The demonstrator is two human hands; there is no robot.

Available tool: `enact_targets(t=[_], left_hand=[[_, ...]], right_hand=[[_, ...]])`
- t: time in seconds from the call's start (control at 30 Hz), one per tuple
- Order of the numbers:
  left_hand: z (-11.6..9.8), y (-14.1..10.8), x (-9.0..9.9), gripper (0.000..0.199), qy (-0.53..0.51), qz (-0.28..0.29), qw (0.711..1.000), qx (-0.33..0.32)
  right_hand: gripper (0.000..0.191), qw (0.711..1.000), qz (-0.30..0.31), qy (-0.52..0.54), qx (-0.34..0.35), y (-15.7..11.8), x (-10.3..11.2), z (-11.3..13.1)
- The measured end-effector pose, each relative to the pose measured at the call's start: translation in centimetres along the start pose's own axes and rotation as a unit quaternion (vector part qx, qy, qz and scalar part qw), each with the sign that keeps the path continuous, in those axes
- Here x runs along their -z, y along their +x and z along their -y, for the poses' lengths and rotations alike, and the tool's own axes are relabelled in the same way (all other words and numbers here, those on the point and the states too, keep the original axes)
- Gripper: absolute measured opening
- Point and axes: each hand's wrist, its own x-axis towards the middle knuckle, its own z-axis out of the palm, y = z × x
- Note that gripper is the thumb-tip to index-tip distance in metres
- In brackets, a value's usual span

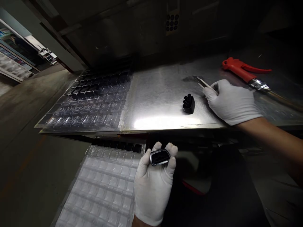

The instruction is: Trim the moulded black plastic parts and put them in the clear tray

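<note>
My left hand [153,186], in a white glove, is below the table's front edge, palm up. Its fingertips grip a small black housing [160,157] with rounded corners and a silver rim, its dark hollow side facing up. Over the metal tabletop, my gloved right hand [232,101] is closed on slim, pointed tweezers [203,83], whose tips point to the far left. Left of this hand, a small black block with round posts [188,104] rests on the tabletop, apart from the fingers.
A red air blow gun [241,69] with a hose lies at the right. Clear plastic trays [94,104], some pockets holding black parts, cover the table's left end. Another clear tray [101,179] sits lower, left of my left hand. The table's front edge [165,130] runs between my hands.
</note>
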Motion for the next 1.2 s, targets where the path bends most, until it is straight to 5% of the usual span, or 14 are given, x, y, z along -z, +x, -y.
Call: enact_targets(t=[0.1, 0.23, 0.33, 0.4, 0.5, 0.57, 0.67, 0.8, 0.93, 1.07, 1.2], left_hand=[[0.3, -0.1, 0.2, 0.028, 0.046, -0.019, 0.998, -0.025], [0.9, -0.7, -0.7, 0.039, 0.166, -0.072, 0.98, -0.078], [0.3, -0.9, -2.3, 0.045, 0.339, -0.089, 0.923, -0.157], [-0.8, -0.1, -3.6, 0.046, 0.517, -0.121, 0.801, -0.275], [-3.1, 3.5, -5.6, 0.046, 0.701, -0.113, 0.528, -0.465], [-4.6, 6.9, -7.0, 0.045, 0.76, -0.061, 0.381, -0.523], [-6.2, 11.2, -8.5, 0.042, 0.828, -0.072, 0.261, -0.492], [-6.8, 12.4, -9.4, 0.047, 0.863, -0.079, 0.225, -0.445], [-4.3, 9.7, -10.4, 0.073, 0.823, -0.098, 0.186, -0.528], [0.3, 9.1, -12.5, 0.067, 0.852, -0.025, 0.227, -0.471], [3.0, 12.5, -14.5, 0.056, 0.898, -0.042, 0.256, -0.357]], right_hand=[[0.037, 1.0, 0.006, -0.007, 0.007, 0.0, 0.1, 0.0], [0.036, 0.999, 0.02, -0.039, -0.002, 0.0, 0.3, 0.3], [0.035, 0.998, 0.027, -0.061, -0.001, 0.1, 0.5, 0.5], [0.038, 0.998, 0.025, -0.057, 0.005, 0.2, 0.5, 0.6], [0.04, 0.999, 0.03, -0.044, 0.012, 0.4, 0.7, 0.6], [0.038, 0.998, 0.041, -0.035, 0.013, 0.5, 0.7, 0.6], [0.034, 0.998, 0.047, -0.025, 0.022, 0.5, 0.7, 0.6], [0.032, 0.999, 0.038, -0.004, 0.038, 0.7, 0.5, 0.5], [0.033, 0.998, 0.041, 0.02, 0.042, 1.0, 0.5, 0.4], [0.034, 0.997, 0.054, 0.038, 0.04, 1.1, 0.5, 0.3], [0.03, 0.996, 0.057, 0.061, 0.035, 1.2, 0.6, 0.1]])
